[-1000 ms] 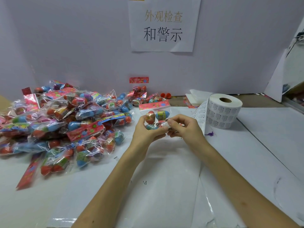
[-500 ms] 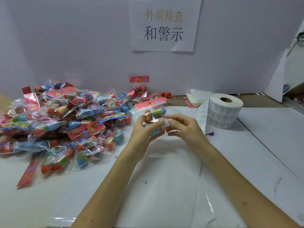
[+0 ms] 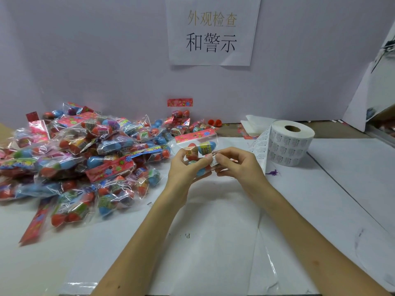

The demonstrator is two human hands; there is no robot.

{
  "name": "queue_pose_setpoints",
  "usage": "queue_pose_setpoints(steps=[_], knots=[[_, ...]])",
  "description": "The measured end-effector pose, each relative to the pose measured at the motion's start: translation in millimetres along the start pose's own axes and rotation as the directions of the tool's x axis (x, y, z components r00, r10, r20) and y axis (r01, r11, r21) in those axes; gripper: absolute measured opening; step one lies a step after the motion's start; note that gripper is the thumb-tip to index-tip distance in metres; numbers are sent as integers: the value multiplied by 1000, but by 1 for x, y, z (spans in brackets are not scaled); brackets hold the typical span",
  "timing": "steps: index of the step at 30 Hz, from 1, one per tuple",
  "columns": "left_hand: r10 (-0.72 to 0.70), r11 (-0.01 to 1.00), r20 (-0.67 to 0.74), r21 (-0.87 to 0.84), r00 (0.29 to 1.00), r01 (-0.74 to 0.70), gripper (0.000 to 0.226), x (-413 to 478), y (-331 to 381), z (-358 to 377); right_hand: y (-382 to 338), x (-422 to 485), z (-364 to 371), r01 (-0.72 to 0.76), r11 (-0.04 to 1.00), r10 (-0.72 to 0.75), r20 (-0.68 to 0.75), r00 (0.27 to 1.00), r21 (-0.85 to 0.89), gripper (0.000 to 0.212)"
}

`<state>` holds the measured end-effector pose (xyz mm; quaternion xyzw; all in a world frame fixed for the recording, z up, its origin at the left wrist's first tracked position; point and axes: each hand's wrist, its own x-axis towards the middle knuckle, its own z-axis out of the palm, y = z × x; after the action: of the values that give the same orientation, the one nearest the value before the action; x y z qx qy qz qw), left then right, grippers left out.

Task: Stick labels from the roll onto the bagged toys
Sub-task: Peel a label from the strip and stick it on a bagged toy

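Where the table (image 3: 342, 189) stretches far left of the roll (image 3: 292, 146), a pile (image 3: 85, 159) of bagged toys lies heaped: clear bags with red flowered headers and red and blue eggs inside. Nearer the roll, but still left of it, the left hand (image 3: 182, 170) grips one bag (image 3: 197, 146). Its thumb and curled fingers close round the lower part, and the header is uppermost. Just left of the roll's loose strip (image 3: 259, 150), a small white label (image 3: 213, 161) touches the plastic low on that bag. The right hand (image 3: 240, 165), between the bag and the roll, pinches the label with thumb and forefinger, its other fingers curled under. Whether the label is fully stuck down cannot be told. Behind and left of the roll lies a folded white sheet (image 3: 255, 124). The strip hangs from the roll's left side down to the table, just beyond the right hand. A tiny purple figure (image 3: 273, 173) lies in front of the roll, to its left. The roll itself stands on end, core hole up, printed labels showing round its side.
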<state>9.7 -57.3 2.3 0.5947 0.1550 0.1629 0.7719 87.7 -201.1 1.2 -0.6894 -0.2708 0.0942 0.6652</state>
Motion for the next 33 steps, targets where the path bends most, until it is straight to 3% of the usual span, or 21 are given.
queue_pose_setpoints(steps=[7,10,15,18,23,30,33], knots=[[5,1000,68,12,998,-5,60,2,-2,0,-2,2,-7,-48,998,47,10,999,48,15],[24,998,64,65,998,-29,62,3,-3,-1,-4,2,-10,-40,999,40,13,999,-31,13],[255,894,144,341,956,-290,57,3,-10,-2,-7,2,-12,43,988,-36,50,998,-149,17],[265,898,157,319,951,-303,47,1,-10,1,-9,1,-13,60,990,-61,-4,998,-124,12],[274,917,100,273,957,-291,10,0,-7,2,-9,0,-16,42,995,-42,-7,999,-87,8],[212,964,62,152,975,-219,14,-1,-3,2,-9,-1,-13,38,996,-35,42,998,-80,11],[270,923,25,276,962,-267,19,-3,-8,9,-6,0,-11,52,992,-55,-30,998,-111,13]])
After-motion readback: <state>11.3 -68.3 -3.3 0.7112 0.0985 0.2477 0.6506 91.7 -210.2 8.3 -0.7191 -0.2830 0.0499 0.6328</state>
